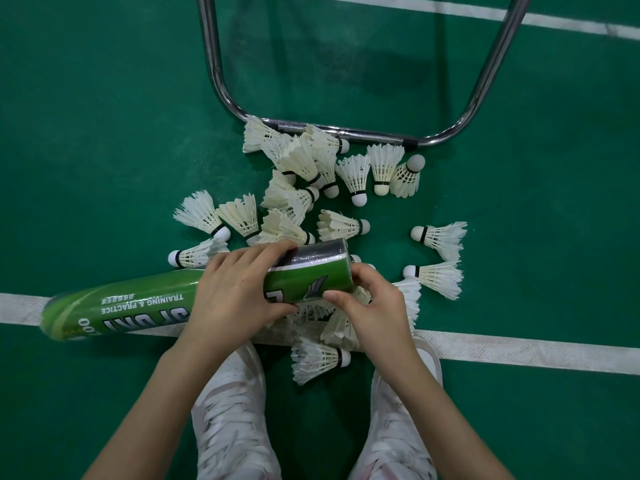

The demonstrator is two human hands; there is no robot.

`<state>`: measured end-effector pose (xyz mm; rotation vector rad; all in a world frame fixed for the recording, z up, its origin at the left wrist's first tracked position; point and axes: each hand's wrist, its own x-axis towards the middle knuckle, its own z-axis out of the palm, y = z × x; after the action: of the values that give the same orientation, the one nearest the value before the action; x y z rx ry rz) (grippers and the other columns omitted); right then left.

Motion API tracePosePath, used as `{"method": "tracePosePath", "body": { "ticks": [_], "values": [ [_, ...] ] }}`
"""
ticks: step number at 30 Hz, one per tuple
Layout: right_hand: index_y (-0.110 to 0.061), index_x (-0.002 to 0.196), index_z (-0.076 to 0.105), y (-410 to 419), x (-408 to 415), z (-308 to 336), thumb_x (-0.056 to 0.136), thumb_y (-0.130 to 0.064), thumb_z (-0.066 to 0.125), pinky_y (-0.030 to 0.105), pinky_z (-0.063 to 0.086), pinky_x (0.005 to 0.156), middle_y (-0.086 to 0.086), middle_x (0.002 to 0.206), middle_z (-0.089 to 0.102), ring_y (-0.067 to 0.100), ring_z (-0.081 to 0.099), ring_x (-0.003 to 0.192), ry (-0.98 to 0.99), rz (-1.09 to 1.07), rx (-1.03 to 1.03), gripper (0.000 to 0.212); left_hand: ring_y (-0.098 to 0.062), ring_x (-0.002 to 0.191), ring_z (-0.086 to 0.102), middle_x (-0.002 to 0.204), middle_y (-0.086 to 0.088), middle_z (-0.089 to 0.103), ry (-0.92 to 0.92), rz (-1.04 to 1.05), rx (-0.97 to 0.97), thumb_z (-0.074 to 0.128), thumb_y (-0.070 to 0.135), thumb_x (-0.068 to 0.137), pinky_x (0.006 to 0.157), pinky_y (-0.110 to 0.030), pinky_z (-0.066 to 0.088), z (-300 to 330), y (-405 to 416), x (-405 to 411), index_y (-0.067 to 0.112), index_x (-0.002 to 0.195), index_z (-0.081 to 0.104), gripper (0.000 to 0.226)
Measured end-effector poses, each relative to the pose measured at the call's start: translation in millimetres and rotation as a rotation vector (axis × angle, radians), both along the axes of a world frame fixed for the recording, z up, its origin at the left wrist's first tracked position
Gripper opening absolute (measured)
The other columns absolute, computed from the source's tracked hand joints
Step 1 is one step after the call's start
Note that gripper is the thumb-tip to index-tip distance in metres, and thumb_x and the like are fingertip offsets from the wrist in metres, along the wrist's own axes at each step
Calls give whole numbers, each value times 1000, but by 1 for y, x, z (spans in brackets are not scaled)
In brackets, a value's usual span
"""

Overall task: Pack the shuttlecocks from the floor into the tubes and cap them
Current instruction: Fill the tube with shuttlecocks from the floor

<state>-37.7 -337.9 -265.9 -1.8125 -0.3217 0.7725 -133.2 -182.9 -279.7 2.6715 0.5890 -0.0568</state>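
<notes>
A long green tube (138, 299) printed "TRAINING & PRACTICE" lies nearly level above the floor, its right end dark and banded. My left hand (239, 292) wraps around its middle. My right hand (370, 306) grips the tube's right end, thumb on its side and fingers over the rim. Whether that end is capped or open is hidden by the fingers. Several white feather shuttlecocks (341, 225) lie scattered on the green floor beyond and under the tube, and one shuttlecock (318, 358) lies between my shoes.
A bent chrome tube frame (221, 84) stands on the floor behind the pile, its crossbar touching the farthest shuttlecocks. A white court line (519, 349) runs left to right under the tube. My two white shoes (228, 410) stand at the bottom.
</notes>
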Motion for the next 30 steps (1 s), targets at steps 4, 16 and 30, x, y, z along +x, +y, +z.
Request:
{"method": "tracePosePath", "body": {
  "ticks": [4, 16, 30],
  "values": [
    [-28, 88, 51, 1, 0, 0, 79, -3, 69, 7, 47, 71, -9, 91, 68, -3, 62, 86, 92, -24, 57, 32, -21, 107, 55, 119, 10, 59, 8, -1, -12, 80, 51, 53, 90, -41, 39, 0, 1, 0, 36, 127, 41, 85],
    [-25, 92, 63, -2, 8, -2, 82, 2, 63, 4, 43, 69, -12, 88, 67, -10, 60, 79, 119, 113, 95, 29, -23, 105, 57, 117, 8, 61, -7, -3, 6, 82, 50, 51, 89, -41, 39, -1, -1, 0, 35, 125, 41, 86],
    [-28, 82, 66, -4, 11, -7, 80, -2, 66, 3, 40, 67, -16, 79, 67, -11, 58, 76, 84, 145, 50, 26, -24, 104, 57, 117, 7, 61, -9, -11, 17, 82, 50, 51, 89, -41, 40, -4, -1, -1, 34, 126, 43, 86]
  ]
}}
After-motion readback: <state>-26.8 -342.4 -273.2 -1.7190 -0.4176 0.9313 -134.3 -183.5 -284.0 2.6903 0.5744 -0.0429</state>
